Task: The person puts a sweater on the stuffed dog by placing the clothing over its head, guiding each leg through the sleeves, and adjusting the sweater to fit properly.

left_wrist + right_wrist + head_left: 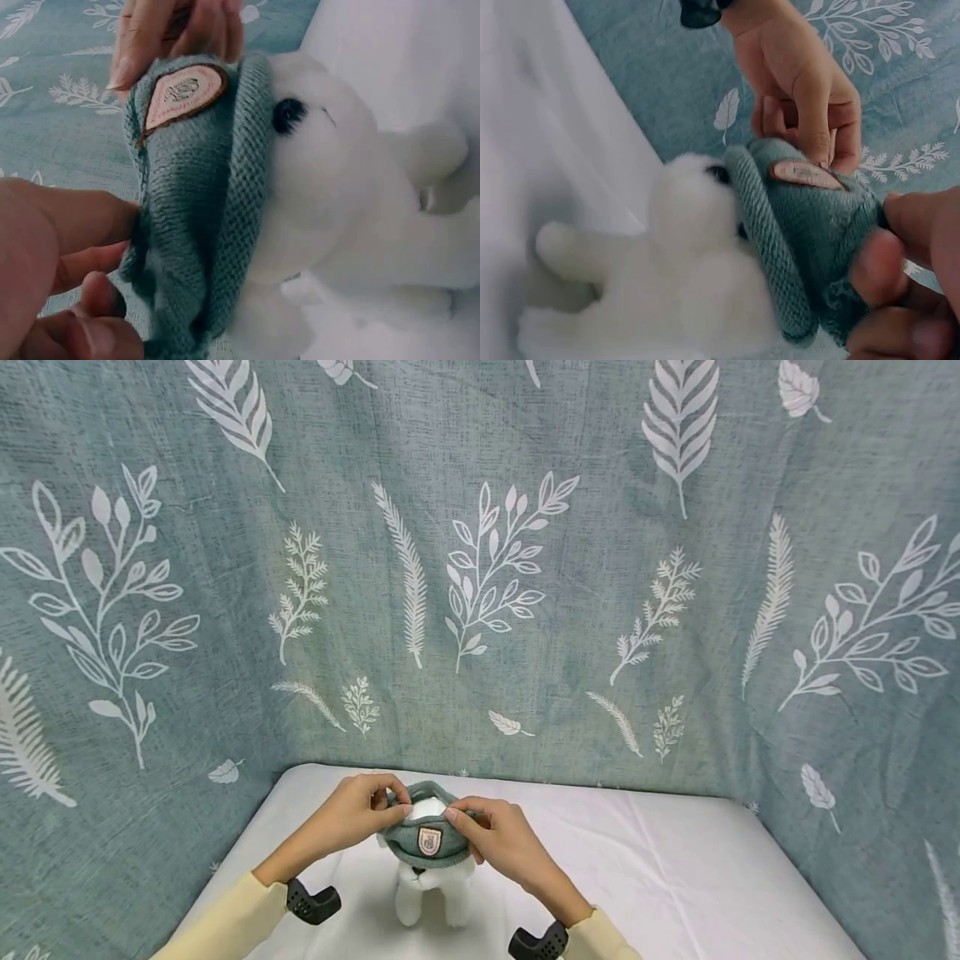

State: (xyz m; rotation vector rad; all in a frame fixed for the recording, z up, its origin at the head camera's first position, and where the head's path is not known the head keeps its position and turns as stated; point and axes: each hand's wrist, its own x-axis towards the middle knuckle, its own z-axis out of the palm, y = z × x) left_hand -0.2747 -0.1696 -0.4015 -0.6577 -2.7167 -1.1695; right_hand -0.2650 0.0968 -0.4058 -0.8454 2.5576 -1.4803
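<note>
A white plush toy animal [411, 902] sits upright on the white cloth, its black eye [287, 116] showing just below a hat brim. On its head is a green knitted hat [401, 841] with a shield-shaped patch [430, 841] at the front. The hat's upper edge gapes, and white shows inside it. My left hand [358, 810] pinches that edge at the left between thumb and fingers. At the right, my right hand [498, 835] pinches the same edge. In the wrist views the hat's rolled brim [769, 247] fits around the head.
White cloth [630, 852] covers the tabletop. Behind and at both sides hangs a green curtain [525, 710] printed with white leaves. Each wrist wears a black strap device, one at the left [313, 903] and one at the right [538, 942].
</note>
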